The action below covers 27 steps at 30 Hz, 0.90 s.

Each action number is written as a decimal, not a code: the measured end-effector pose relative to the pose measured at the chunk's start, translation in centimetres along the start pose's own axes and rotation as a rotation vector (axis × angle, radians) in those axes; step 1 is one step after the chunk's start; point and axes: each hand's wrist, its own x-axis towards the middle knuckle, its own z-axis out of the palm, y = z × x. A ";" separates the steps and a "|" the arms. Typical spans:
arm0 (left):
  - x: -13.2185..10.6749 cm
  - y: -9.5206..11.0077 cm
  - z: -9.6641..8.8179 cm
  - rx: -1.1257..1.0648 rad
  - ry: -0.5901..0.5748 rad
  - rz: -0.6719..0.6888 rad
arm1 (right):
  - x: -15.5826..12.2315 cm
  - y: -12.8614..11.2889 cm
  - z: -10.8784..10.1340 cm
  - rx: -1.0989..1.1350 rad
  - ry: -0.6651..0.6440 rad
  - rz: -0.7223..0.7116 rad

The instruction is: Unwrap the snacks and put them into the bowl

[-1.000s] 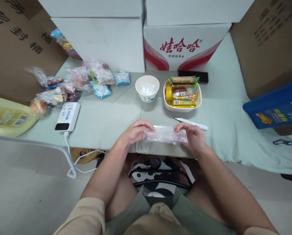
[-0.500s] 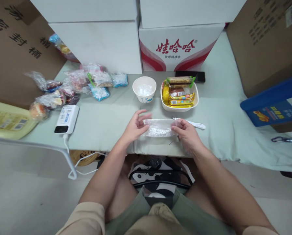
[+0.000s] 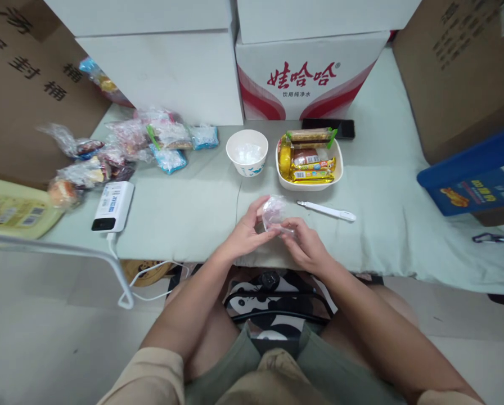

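Between my hands, just above the front of the table, is a crumpled clear plastic wrapper (image 3: 274, 210). My left hand (image 3: 251, 229) grips it from the left, with the thumb along its lower edge. The fingers of my right hand (image 3: 303, 243) pinch its lower right end. Beyond my hands stands a white paper bowl (image 3: 247, 170) with crumpled clear plastic in it. Right of that, a white tub (image 3: 306, 187) holds several wrapped snacks (image 3: 313, 169). A slim white-handled tool with a narrow metal tip (image 3: 328, 211) lies right of my hands, touched by neither.
Bagged snacks (image 3: 167, 135) lie in a heap at the back left, near a white power bank (image 3: 113, 206) with a cable. White cartons (image 3: 298, 84) stand along the back, a black phone (image 3: 340, 128) before them. A blue package (image 3: 471, 174) leans at the right.
The plastic, stretched flat between my hands before, is now bunched up. My right hand has come left toward my left hand, and the white-handled tool now shows fully.
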 end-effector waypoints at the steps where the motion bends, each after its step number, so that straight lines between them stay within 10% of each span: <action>1: 0.0 0.1 -0.2 0.035 0.026 0.000 | 0.0 0.1 0.0 -0.026 0.026 -0.008; 6: 0.5 0.5 -0.2 -0.228 0.257 -0.107 | 0.5 0.3 0.0 0.012 0.142 -0.019; 10: 0.6 0.5 0.5 -0.463 0.182 -0.172 | 1.0 0.6 1.1 0.044 0.148 0.046; 19: 0.4 0.8 -0.3 -0.062 0.132 -0.206 | 2.0 1.7 1.5 -0.004 0.380 0.150; 27: 0.7 -0.2 -1.0 -0.097 0.178 -0.163 | 2.0 1.8 1.5 0.090 0.287 0.165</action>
